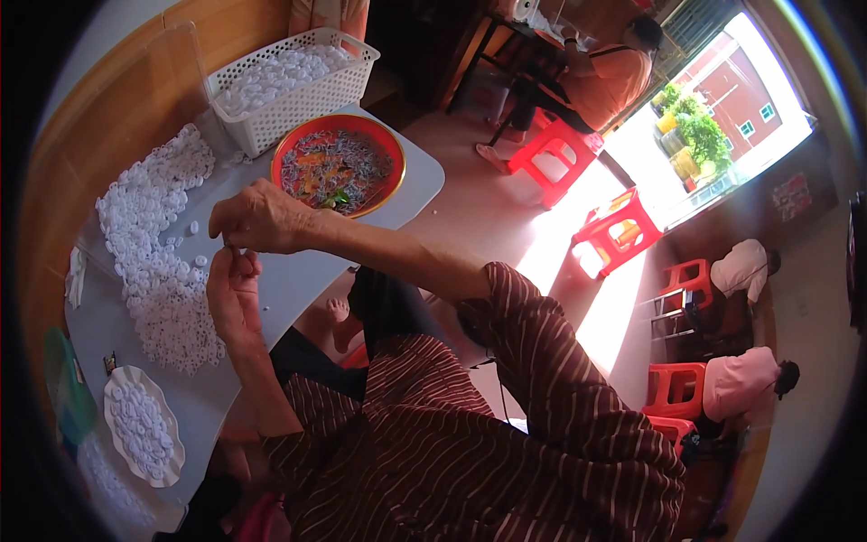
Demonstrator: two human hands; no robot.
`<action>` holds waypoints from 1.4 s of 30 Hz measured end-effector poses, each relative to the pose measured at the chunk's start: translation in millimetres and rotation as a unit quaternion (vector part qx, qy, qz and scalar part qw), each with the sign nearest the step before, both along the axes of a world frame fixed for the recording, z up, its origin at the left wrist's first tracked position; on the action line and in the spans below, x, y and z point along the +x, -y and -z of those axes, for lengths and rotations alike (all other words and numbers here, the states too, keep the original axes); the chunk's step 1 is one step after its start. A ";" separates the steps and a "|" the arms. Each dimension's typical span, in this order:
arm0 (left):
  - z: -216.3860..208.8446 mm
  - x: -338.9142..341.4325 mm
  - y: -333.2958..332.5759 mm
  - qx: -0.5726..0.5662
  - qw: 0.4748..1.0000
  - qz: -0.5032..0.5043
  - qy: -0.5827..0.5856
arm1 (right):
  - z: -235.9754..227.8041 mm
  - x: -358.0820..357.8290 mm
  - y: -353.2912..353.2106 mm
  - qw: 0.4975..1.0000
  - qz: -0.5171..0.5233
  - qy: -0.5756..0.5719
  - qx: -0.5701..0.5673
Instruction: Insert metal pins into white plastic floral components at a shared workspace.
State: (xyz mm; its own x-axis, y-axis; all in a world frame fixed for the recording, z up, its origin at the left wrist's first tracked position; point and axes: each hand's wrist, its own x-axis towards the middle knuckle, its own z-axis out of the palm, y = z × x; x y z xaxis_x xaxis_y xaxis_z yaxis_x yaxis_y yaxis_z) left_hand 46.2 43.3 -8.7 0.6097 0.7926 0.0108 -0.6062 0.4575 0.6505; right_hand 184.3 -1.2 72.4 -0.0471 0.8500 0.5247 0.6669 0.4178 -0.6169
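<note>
Over the near side of the grey table (pixel 312 285), my two hands meet at the fingertips. My right hand (pixel 264 217) is closed in a pinch from above, and my left hand (pixel 237 294) is closed below it with curled fingers. Whatever sits between the fingertips is too small to name. Beside the hands spreads a large pile of small white plastic pieces (pixel 144 217), some round, some thin and ring-like. Just beyond my right hand stands a red bowl (pixel 391 149) holding many small grey-purple pieces and a green bit.
A white perforated basket (pixel 271 134) full of white oval pieces stands at the back. A scalloped white dish (pixel 116 434) of white pieces lies nearest, beside a green object (pixel 70 388). Red stools (pixel 555 154) and several seated people occupy the room to the right.
</note>
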 end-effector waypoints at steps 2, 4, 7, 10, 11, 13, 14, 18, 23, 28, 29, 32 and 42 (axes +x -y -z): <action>4.3 -1.0 -1.5 -0.021 0.999 0.016 0.035 | -1.6 -4.8 2.4 1.000 0.007 0.008 0.002; -0.8 2.3 2.3 -0.054 0.997 -0.028 0.051 | -4.8 -7.6 4.0 1.000 0.017 0.018 0.001; -1.3 -1.2 0.7 -0.094 0.992 -0.037 0.080 | -3.9 -15.7 1.4 0.999 0.020 0.032 0.000; -8.8 -23.3 2.6 -0.071 0.996 0.001 0.045 | -3.4 -28.3 -3.3 1.000 -0.015 0.021 -0.010; -4.7 0.0 5.3 -0.068 0.996 0.041 0.051 | -4.5 -6.1 8.7 0.999 0.005 0.023 -0.028; -11.2 5.9 5.1 -0.066 0.996 0.036 0.038 | -3.7 -0.4 9.4 0.999 0.002 0.010 -0.047; -9.3 -1.7 2.0 -0.074 0.997 0.011 0.026 | -3.8 -8.1 7.4 0.999 0.002 0.015 -0.038; -5.1 -10.2 1.5 0.016 0.999 -0.037 0.000 | 8.5 -11.5 0.4 1.000 -0.003 0.011 -0.008; -21.2 -12.4 10.6 0.097 0.968 -0.167 -0.160 | 15.4 -16.8 0.8 0.995 0.009 -0.090 -0.045; -25.1 -13.9 12.5 0.295 0.888 -0.217 -0.280 | 29.1 -17.4 5.9 0.950 -0.026 -0.293 -0.102; -26.0 -12.8 13.1 0.356 0.847 -0.246 -0.308 | 32.3 -16.0 6.2 0.935 -0.030 -0.337 -0.108; -28.9 -11.9 13.5 0.425 0.795 -0.263 -0.345 | 42.8 -10.8 6.7 0.908 -0.045 -0.403 -0.107; -28.7 -14.7 5.8 0.485 0.744 -0.237 -0.395 | 54.9 -15.9 5.8 0.925 -0.015 -0.370 -0.089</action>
State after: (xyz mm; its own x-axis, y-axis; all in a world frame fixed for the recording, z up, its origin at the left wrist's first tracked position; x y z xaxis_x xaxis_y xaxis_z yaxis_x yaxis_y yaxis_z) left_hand 31.5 37.5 20.0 0.3841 0.7737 0.5038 0.1955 -0.6014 0.7746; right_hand 168.5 -7.0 17.5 0.2435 0.9304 0.2740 0.0245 0.2765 -0.9607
